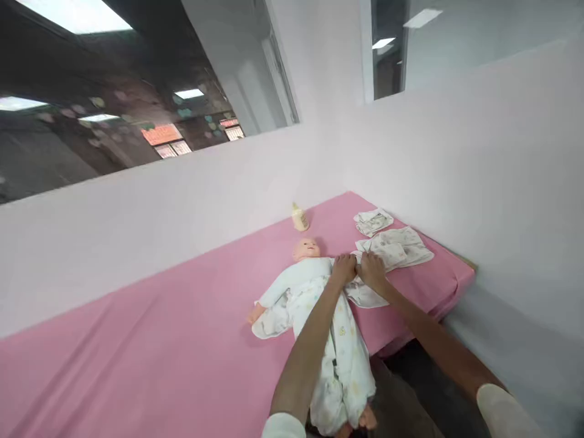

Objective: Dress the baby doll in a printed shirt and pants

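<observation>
A baby doll (pixel 306 249) lies on its back on the pink-covered bed, its head toward the wall. It has a white long-sleeved top (pixel 298 275) and patterned white trousers (pixel 347 334). Under its torso a patterned white baby shirt (pixel 269 322) is spread, showing on both sides. My left hand (pixel 344 267) is closed around the doll's arm on the right side, near the shoulder. Close against it, my right hand (pixel 373 272) is closed on the patterned shirt's sleeve. The doll's hand on that side is hidden by my fingers.
Beyond my right hand lies another patterned baby garment (pixel 404 246), with a folded one (pixel 373 221) behind it. A feeding bottle (pixel 300 218) stands near the back wall. The pink bed sheet (pixel 159 340) reaches left, with walls behind and at right.
</observation>
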Action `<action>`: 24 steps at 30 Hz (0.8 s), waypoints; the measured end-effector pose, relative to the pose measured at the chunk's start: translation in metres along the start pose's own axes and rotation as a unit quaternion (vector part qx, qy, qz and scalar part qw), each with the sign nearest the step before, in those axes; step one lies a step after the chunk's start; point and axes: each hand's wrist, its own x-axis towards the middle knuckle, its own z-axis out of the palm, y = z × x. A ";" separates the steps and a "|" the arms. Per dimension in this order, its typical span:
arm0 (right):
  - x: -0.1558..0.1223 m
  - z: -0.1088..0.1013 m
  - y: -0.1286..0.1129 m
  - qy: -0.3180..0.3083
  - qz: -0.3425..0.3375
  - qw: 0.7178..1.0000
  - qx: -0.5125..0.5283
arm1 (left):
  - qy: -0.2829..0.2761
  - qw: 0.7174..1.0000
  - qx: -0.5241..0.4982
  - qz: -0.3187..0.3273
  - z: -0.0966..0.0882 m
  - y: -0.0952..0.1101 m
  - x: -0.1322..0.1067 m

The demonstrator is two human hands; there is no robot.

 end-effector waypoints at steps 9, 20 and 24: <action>0.001 0.006 0.035 0.013 0.032 0.999 0.030 | 0.025 0.999 -0.023 -0.011 -0.012 0.001 -0.006; 0.001 0.016 0.060 0.036 0.061 0.993 0.098 | 0.028 0.994 -0.102 -0.016 -0.035 -0.007 -0.005; -0.017 0.021 0.045 0.089 0.038 0.990 0.107 | 0.047 0.992 -0.107 -0.047 -0.030 -0.002 -0.001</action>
